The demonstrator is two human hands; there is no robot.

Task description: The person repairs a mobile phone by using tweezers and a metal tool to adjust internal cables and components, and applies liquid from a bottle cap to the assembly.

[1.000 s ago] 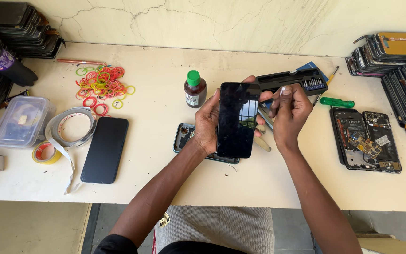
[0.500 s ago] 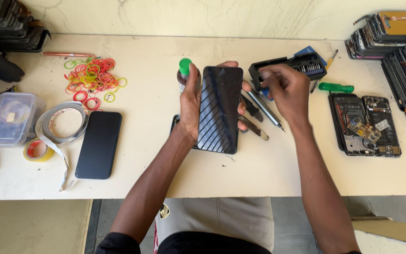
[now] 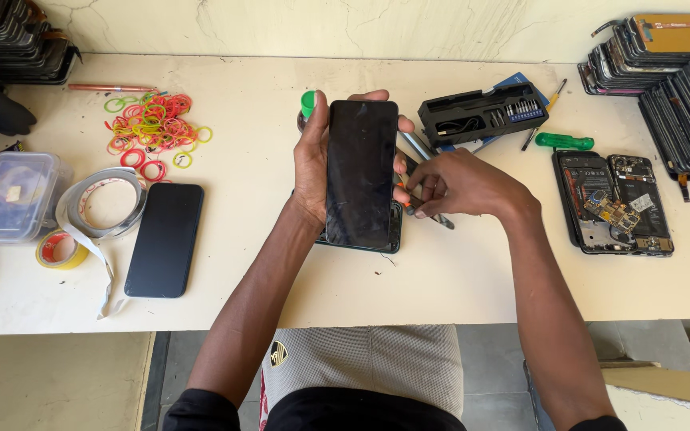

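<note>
My left hand point(image 3: 313, 164) holds a black phone point(image 3: 361, 172) upright, dark screen facing me, over the white table point(image 3: 473, 263). Beneath it lies a dark green phone frame point(image 3: 393, 231) flat on the table. My right hand point(image 3: 457, 185) rests on the table just right of the phone, fingers closed around small tools point(image 3: 433, 215) lying there. A bottle with a green cap point(image 3: 307, 104) shows behind my left hand.
A second black phone point(image 3: 165, 238) lies at left beside tape rolls point(image 3: 101, 203), a clear plastic box point(image 3: 5, 195) and coloured rubber bands point(image 3: 153, 124). A black bit case point(image 3: 485, 116), a green screwdriver point(image 3: 565, 142) and two opened phones point(image 3: 612, 203) sit right. Stacked screens point(image 3: 664, 64) fill the back corners.
My right hand has come down from the bit case to the tools beside the phone. The left hand has turned the phone more upright, screen toward me.
</note>
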